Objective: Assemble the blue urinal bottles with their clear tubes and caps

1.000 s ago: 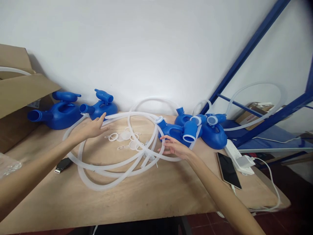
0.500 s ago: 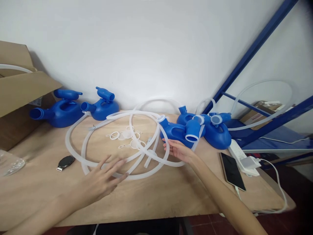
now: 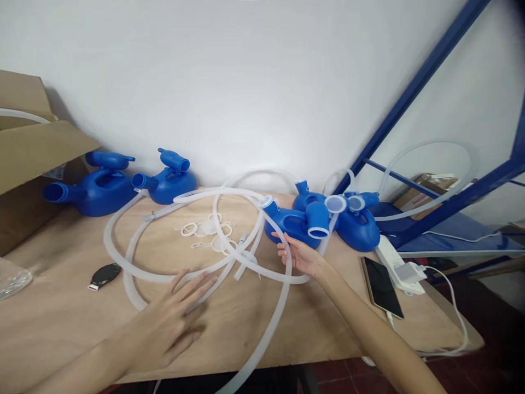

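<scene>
Long translucent white tubing (image 3: 274, 320) lies in wide loops on the wooden table, one length hanging over the front edge. My left hand (image 3: 174, 312) is spread palm down over the loops at centre left, its fingers apart and nothing in its grasp. Farther right, my right hand (image 3: 299, 254) has its fingers loosely curled at a length of tubing, beside a blue bottle (image 3: 289, 225) with a wide white-rimmed mouth. Whether those fingers grip the tube is unclear. White strap rings and discs (image 3: 189, 230) lie inside the loops.
Two blue bottles (image 3: 102, 191) stand at the back left near an open cardboard box (image 3: 41, 153). More blue bottles (image 3: 361, 230) are at right, beside a phone (image 3: 382, 287) and a power strip (image 3: 396, 265). A black watch-like item (image 3: 104, 275) lies front left. A blue shelf frame (image 3: 414, 82) rises at right.
A length of tubing now runs down over the table's front edge, where the loop had closed on the table. My left hand has moved slightly down, its thumb spread wider. The view has shifted a little.
</scene>
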`<state>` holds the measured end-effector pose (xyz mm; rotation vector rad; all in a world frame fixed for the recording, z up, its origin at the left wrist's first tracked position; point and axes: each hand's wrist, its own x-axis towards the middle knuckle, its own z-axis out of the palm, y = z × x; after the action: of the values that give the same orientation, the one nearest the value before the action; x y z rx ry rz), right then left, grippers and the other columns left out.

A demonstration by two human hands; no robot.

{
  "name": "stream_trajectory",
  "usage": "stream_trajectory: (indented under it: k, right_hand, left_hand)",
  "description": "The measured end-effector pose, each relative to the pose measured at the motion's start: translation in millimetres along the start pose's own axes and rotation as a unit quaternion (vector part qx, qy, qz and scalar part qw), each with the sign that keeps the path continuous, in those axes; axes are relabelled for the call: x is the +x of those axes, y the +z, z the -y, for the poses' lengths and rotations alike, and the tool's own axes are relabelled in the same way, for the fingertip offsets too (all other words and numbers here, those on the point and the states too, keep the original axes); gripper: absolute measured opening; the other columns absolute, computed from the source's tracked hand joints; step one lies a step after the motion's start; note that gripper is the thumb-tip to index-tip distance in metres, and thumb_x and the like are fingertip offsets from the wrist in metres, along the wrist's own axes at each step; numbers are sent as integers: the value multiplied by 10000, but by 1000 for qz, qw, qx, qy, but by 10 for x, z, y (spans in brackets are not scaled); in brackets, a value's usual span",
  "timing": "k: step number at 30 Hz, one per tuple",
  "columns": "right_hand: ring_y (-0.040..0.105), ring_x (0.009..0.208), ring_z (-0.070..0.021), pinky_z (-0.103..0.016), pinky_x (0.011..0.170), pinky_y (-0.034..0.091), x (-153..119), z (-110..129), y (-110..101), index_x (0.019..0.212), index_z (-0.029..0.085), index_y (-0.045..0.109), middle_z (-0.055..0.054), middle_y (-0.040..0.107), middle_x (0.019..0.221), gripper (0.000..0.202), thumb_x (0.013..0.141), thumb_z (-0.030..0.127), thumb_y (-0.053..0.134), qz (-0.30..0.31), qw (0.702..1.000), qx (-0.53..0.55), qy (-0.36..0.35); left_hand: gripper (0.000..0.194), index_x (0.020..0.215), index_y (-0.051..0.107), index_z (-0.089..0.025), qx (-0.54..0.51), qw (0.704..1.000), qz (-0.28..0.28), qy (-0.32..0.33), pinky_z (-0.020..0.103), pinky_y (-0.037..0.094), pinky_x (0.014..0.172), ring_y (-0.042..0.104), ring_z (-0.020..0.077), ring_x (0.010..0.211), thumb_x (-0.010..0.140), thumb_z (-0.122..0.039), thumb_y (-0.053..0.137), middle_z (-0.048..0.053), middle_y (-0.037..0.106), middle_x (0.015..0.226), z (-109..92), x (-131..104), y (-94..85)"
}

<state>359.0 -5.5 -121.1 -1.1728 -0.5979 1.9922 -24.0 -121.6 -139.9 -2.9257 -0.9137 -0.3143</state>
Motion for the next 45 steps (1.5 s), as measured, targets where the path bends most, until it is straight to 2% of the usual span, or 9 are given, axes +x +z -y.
stream_trajectory:
  k: [6, 11, 15, 18, 25, 30, 36, 40, 45]
  right_hand:
    - [551, 630, -107, -220, 605, 514, 33, -79, 41, 1201, 217, 684, 19, 549, 745, 234, 1037, 332, 562, 1, 1000, -10, -15]
    - [505, 588, -96, -199, 528, 453, 112, -115, -1, 1192, 202, 690, 35, 521, 717, 255, 986, 341, 631, -4, 997, -47, -63]
    - [467, 550, -90, -189, 467, 378, 221, -167, -30, 1190, 205, 671, 46, 508, 696, 329, 926, 400, 694, 0, 990, -90, -108]
    - [386, 488, -68, -171, 411, 261, 310, -190, -28, 1112, 194, 665, 54, 495, 669, 312, 906, 425, 704, 7, 987, -112, -115]
    - [335, 450, -40, -158, 390, 162, 438, -127, 20, 1007, 192, 635, 33, 580, 702, 317, 871, 458, 741, 14, 977, -173, -123]
    - [357, 445, -32, -149, 385, 191, 517, -70, 95, 952, 187, 623, 21, 608, 714, 354, 913, 531, 699, 22, 972, -199, -120]
    - [551, 453, -97, -178, 332, 315, 693, -61, 225, 915, 198, 606, -25, 649, 719, 498, 964, 691, 551, -16, 969, -229, -94]
    - [660, 529, -146, -231, 442, 525, 811, -122, 353, 970, 205, 622, -18, 657, 729, 349, 914, 538, 711, -40, 962, -249, -100]
    - [716, 659, -170, -267, 546, 596, 775, -155, 383, 1204, 285, 542, 11, 698, 831, 338, 894, 331, 666, -45, 962, -243, -118]
  left_hand:
    - [277, 1215, 737, -303, -90, 995, 3, 54, 487, 354, 1269, 459, 299, 1492, 953, -314, 651, 46, 569, 1554, -288, 113, -19]
    - [340, 1308, 666, -210, -94, 993, -51, 46, 461, 516, 1109, 624, 307, 1311, 1003, -247, 521, 122, 685, 1382, -178, 407, -13]
    - [399, 1371, 633, -199, -145, 986, -66, -47, 395, 589, 917, 734, 255, 1027, 1063, -224, 380, 123, 748, 1198, 166, 966, -165]
    - [430, 1390, 633, -228, -172, 977, -65, -110, 383, 574, 939, 728, 257, 1060, 1038, -192, 387, 94, 749, 1200, 550, 1515, -165]
    - [600, 1501, 543, -202, -148, 980, -10, -132, 467, 464, 1152, 579, 320, 1362, 903, -151, 555, 184, 544, 1485, 1326, 2440, 410]
    - [436, 1291, 653, -202, -141, 985, -13, -95, 510, 416, 1199, 435, 354, 1480, 861, -255, 708, 176, 473, 1552, 1329, 2558, 658]
    - [328, 1204, 675, -182, -126, 987, -36, -94, 490, 447, 1163, 529, 340, 1360, 879, -220, 654, 171, 536, 1456, 1221, 2583, 603]
    - [308, 1099, 714, -191, -115, 984, -48, -129, 521, 478, 1114, 568, 371, 1284, 793, -168, 683, 160, 583, 1358, 1189, 2622, 547]
    - [360, 1147, 694, -182, -105, 970, -78, -205, 509, 483, 1101, 574, 371, 1287, 798, -143, 617, 170, 596, 1393, 1331, 2619, 417]
